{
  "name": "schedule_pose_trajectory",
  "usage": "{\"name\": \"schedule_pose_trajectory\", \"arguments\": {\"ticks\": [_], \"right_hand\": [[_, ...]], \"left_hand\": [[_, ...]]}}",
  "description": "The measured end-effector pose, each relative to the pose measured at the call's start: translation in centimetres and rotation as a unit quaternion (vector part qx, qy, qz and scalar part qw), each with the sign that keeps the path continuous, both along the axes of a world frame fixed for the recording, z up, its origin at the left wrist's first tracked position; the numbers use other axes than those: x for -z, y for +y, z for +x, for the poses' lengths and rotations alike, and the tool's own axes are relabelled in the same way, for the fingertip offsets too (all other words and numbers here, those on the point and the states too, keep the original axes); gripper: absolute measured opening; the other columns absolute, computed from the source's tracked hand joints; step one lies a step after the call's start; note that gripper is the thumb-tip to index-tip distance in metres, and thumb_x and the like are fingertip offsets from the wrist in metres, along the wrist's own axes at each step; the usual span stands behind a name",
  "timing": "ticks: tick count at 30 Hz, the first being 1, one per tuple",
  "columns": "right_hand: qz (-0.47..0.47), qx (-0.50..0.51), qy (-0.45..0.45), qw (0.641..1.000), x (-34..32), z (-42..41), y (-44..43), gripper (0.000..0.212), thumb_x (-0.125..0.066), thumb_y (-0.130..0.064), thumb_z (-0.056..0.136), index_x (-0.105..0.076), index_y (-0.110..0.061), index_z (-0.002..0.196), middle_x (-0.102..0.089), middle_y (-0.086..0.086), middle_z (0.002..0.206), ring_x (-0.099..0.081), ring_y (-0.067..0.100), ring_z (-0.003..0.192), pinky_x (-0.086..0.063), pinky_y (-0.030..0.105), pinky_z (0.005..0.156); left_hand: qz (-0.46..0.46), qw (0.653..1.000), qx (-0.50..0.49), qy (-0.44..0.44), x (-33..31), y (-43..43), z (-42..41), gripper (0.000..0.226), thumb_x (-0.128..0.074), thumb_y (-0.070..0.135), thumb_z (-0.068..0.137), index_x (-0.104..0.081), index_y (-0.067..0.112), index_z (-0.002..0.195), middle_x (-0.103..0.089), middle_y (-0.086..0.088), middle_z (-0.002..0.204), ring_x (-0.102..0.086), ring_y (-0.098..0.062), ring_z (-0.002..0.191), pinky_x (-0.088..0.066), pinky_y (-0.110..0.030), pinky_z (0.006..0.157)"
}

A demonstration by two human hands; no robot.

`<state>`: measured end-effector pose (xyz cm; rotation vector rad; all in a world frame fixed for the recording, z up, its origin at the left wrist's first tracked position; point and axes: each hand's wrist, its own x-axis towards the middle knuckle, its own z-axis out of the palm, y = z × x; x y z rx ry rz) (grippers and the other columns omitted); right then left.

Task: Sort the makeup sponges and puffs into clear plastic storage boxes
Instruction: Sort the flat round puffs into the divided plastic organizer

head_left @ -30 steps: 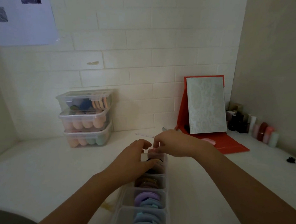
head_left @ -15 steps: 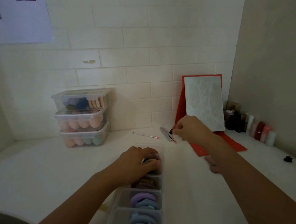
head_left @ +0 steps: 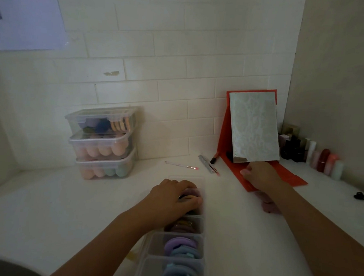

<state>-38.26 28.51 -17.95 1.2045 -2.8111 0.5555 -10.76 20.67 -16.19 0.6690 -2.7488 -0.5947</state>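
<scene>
Right hand (head_left: 259, 176) has swung from silver pen (head_left: 206, 164) onto red mirror stand (head_left: 291, 176); grip curled, contents cannot tell. Left hand (head_left: 176, 198) grip curls over puffs (head_left: 191, 193) in far compartment of divided clear box (head_left: 201, 219) on tabletop (head_left: 66, 205). Risk: right forearm bumps stand, mirror (head_left: 254, 127) topples.

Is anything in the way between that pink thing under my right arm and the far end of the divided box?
Only your left hand, which holds the puffs in the far compartment of the divided box. The counter between the pink thing and the box shows nothing on it.
</scene>
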Motion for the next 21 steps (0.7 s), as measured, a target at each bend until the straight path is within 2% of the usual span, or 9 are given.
{"name": "schedule_pose_trajectory", "arguments": {"ticks": [2,4,6,8,10,13,16,18,21], "right_hand": [[-0.02,0.024,0.009,0.999,-0.1,-0.2,-0.2,0.033,-0.052,-0.036,0.094,-0.049,-0.014,0.069,-0.049,0.001,0.069,-0.048,0.013,0.064,-0.031,0.022,0.052],[-0.025,0.044,0.013,0.999,-0.4,-0.1,-0.4,0.041,-0.051,-0.035,0.095,-0.04,-0.015,0.062,-0.043,0.0,0.063,-0.041,0.01,0.055,-0.028,0.021,0.048],[-0.04,0.053,0.024,0.997,-1.1,0.2,-0.6,0.039,-0.049,-0.031,0.096,-0.042,-0.012,0.062,-0.044,0.001,0.064,-0.042,0.011,0.055,-0.03,0.021,0.05],[-0.055,0.053,0.028,0.997,-2.3,1.0,-0.6,0.031,-0.049,-0.026,0.095,-0.053,-0.006,0.071,-0.051,0.004,0.07,-0.049,0.016,0.063,-0.038,0.024,0.058],[-0.096,0.005,0.052,0.994,-3.7,2.2,-0.5,0.025,-0.048,-0.021,0.096,-0.058,-0.008,0.077,-0.051,0.002,0.067,-0.05,0.017,0.064,-0.035,0.022,0.058],[-0.153,-0.138,0.051,0.977,-6.4,4.7,-0.2,0.026,-0.049,-0.016,0.096,-0.064,-0.004,0.078,-0.06,0.003,0.066,-0.053,0.015,0.06,-0.034,0.017,0.054],[-0.127,-0.262,0.017,0.956,-8.0,8.3,-0.2,0.019,-0.051,-0.019,0.095,-0.069,-0.016,0.088,-0.058,-0.009,0.072,-0.054,0.005,0.065,-0.037,0.017,0.061],[-0.113,-0.302,0.004,0.947,-8.1,10.6,-0.6,0.02,-0.052,-0.022,0.096,-0.071,-0.016,0.1,-0.057,-0.013,0.078,-0.055,0.002,0.066,-0.039,0.016,0.062],[-0.058,-0.318,0.069,0.944,-7.4,12.5,-1.2,0.027,-0.048,-0.022,0.097,-0.07,-0.012,0.109,-0.063,-0.002,0.093,-0.058,0.008,0.077,-0.036,0.013,0.064]], "left_hand": [[-0.001,1.0,0.001,-0.003,-0.1,0.1,0.0,0.045,-0.042,0.062,0.082,-0.056,0.037,0.117,-0.059,0.016,0.116,-0.052,-0.008,0.105,-0.046,-0.037,0.094],[-0.005,1.0,-0.004,-0.01,-0.2,0.2,0.1,0.04,-0.044,0.059,0.086,-0.054,0.038,0.119,-0.054,0.014,0.12,-0.048,-0.007,0.108,-0.043,-0.034,0.098],[-0.002,1.0,-0.014,-0.011,-0.2,0.4,0.2,0.04,-0.045,0.058,0.087,-0.051,0.04,0.122,-0.046,0.011,0.121,-0.045,-0.007,0.11,-0.041,-0.031,0.099],[-0.001,1.0,-0.02,-0.01,-0.4,0.5,0.3,0.042,-0.046,0.058,0.086,-0.049,0.041,0.124,-0.044,0.01,0.12,-0.045,-0.008,0.109,-0.042,-0.031,0.099],[-0.005,1.0,-0.019,-0.014,-0.5,0.7,0.3,0.043,-0.045,0.058,0.087,-0.049,0.039,0.125,-0.044,0.008,0.12,-0.045,-0.009,0.109,-0.042,-0.031,0.099],[-0.009,1.0,-0.021,-0.014,-0.6,0.7,0.3,0.043,-0.045,0.058,0.087,-0.049,0.039,0.125,-0.046,0.007,0.119,-0.046,-0.01,0.108,-0.043,-0.032,0.098],[-0.014,0.999,-0.033,-0.01,-0.6,0.8,0.3,0.046,-0.047,0.06,0.084,-0.05,0.035,0.123,-0.048,0.006,0.116,-0.048,-0.01,0.104,-0.044,-0.031,0.094],[-0.025,0.999,-0.043,-0.004,-0.5,0.8,0.3,0.048,-0.048,0.06,0.083,-0.049,0.03,0.12,-0.049,0.007,0.113,-0.048,-0.009,0.1,-0.045,-0.028,0.09],[-0.02,0.999,-0.044,0.009,-0.5,1.0,0.2,0.047,-0.05,0.058,0.084,-0.047,0.027,0.12,-0.051,0.007,0.113,-0.05,-0.009,0.1,-0.044,-0.024,0.087]]}}
